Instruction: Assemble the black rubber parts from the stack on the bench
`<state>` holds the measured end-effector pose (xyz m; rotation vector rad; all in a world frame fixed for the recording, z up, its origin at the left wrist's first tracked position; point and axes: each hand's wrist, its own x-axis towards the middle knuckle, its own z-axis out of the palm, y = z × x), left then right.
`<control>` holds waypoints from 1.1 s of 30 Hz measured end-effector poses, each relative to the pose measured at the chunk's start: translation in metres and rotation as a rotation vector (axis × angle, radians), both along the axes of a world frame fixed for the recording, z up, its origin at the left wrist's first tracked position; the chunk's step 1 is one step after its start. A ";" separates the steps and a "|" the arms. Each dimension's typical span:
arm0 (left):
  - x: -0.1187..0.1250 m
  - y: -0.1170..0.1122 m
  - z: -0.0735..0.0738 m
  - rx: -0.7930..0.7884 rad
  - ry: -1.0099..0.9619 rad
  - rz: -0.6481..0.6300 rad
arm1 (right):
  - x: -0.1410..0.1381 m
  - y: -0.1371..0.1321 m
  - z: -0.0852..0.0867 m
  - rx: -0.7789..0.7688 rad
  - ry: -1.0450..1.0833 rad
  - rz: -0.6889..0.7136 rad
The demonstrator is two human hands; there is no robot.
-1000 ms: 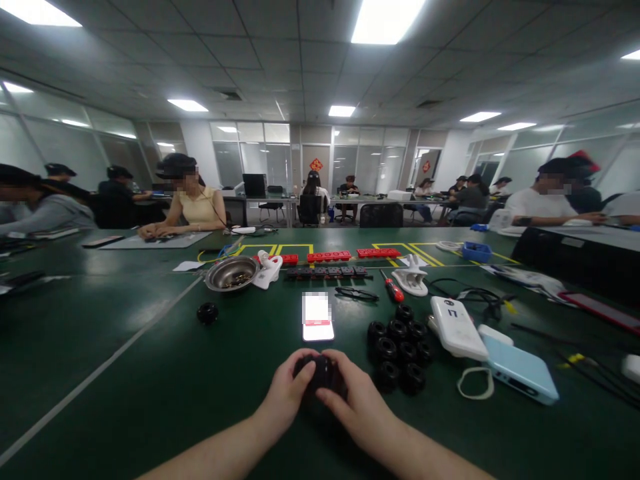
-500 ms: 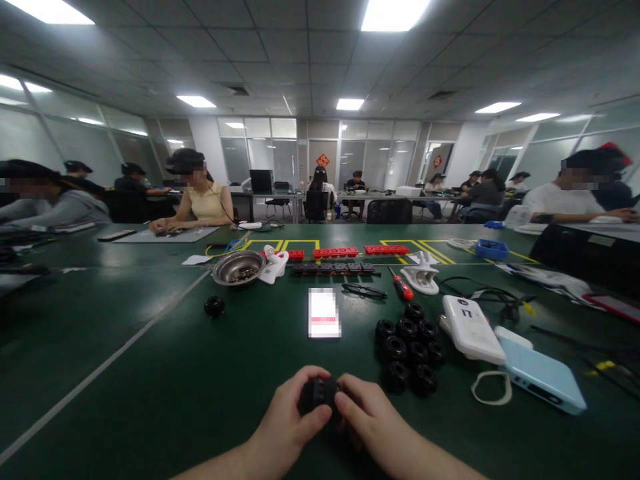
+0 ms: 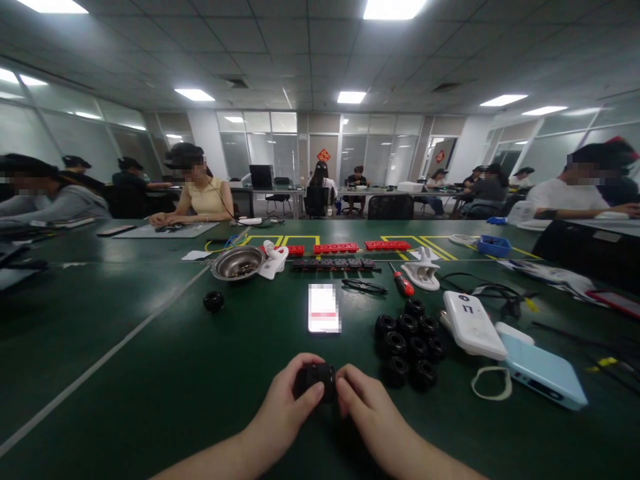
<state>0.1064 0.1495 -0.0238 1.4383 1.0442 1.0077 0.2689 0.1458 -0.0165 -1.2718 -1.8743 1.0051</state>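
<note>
My left hand (image 3: pixel 296 393) is closed around a chunky black wheel (image 3: pixel 327 381), thumb in front and fingers over the top. Just to its right, my right hand (image 3: pixel 361 400) has its thumb and fingers pinched together by the wheel's side. Whatever is in that pinch is too small or hidden to make out. Several similar black wheels (image 3: pixel 417 347) stand in a cluster to the right of my hands. One more black wheel (image 3: pixel 213 302) sits alone to the left. A lit phone (image 3: pixel 324 308) lies beyond my hands.
Farther back are a metal bowl (image 3: pixel 239 264) with small parts, a row of dark blocks (image 3: pixel 335 265), red trays (image 3: pixel 336 247), black glasses (image 3: pixel 364 287) and a red screwdriver (image 3: pixel 403 283). On the right lie a white power bank (image 3: pixel 474 325), a light-blue case (image 3: pixel 543 370) and cables. Several people sit at tables around.
The wheel has turned a little in my left hand, showing more of its right side. My right fingers have drawn slightly away from it. Both hands sit a bit higher in view.
</note>
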 end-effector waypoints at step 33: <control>0.005 0.008 -0.006 -0.213 -0.130 -0.031 | 0.007 0.000 0.006 0.245 -0.133 0.081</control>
